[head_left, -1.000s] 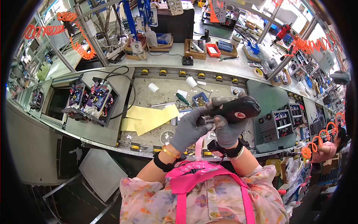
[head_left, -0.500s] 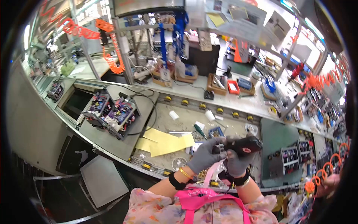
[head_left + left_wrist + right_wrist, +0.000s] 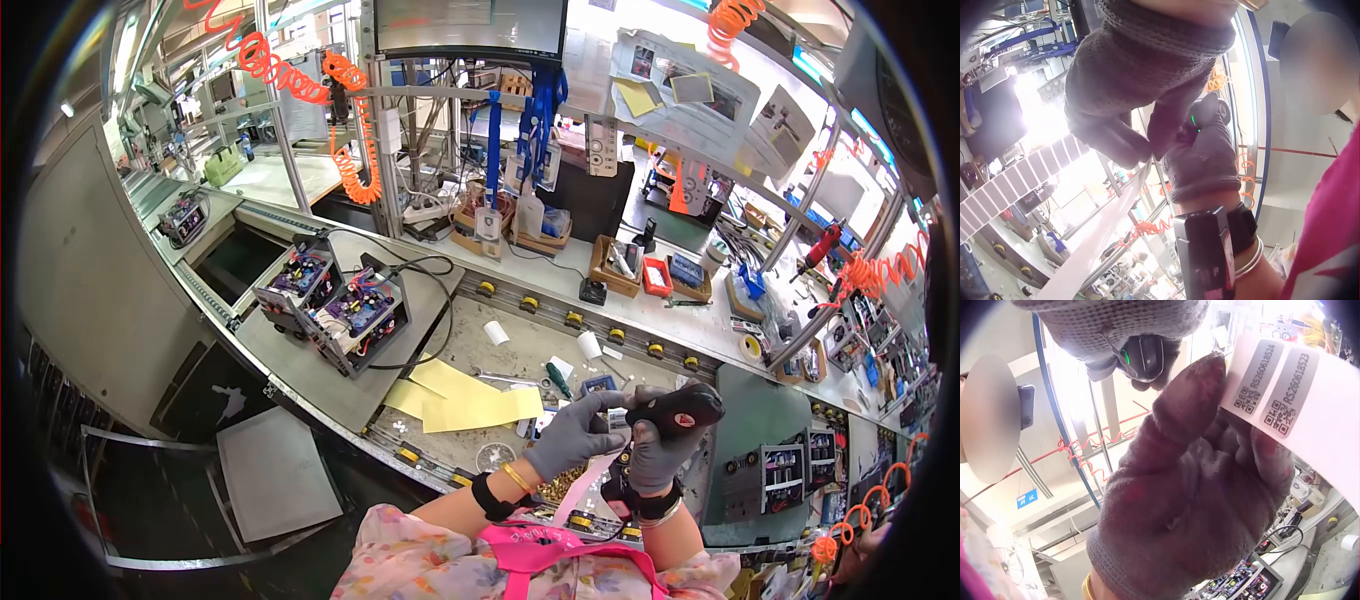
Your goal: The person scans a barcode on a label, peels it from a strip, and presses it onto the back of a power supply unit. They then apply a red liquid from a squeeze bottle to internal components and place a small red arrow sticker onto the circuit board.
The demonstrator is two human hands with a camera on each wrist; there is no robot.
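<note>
Both hands wear grey gloves and are held close together above the workbench in the head view. My right hand [image 3: 656, 455] grips a black handheld scanner [image 3: 682, 408] with a round red-and-white sticker; a small green light shows on it in both wrist views. Beside it, my left hand [image 3: 572, 440] pinches a strip of labels [image 3: 1291, 387] between thumb and fingers. Printed codes and numbers show on the strip in the right wrist view, and its pale tail [image 3: 588, 485] hangs below the hands.
Yellow sheets [image 3: 480, 410], a green-handled screwdriver [image 3: 558, 380] and a small blue tray [image 3: 600, 385] lie on the bench. Opened electronic units [image 3: 350, 310] stand at left, with another dark unit [image 3: 765, 485] at right. Parts boxes [image 3: 615, 265] line the rear shelf.
The head view has swung up and left, so the bench shifts right and down and a screen appears above. Both hands keep their holds on the scanner and the label strip.
</note>
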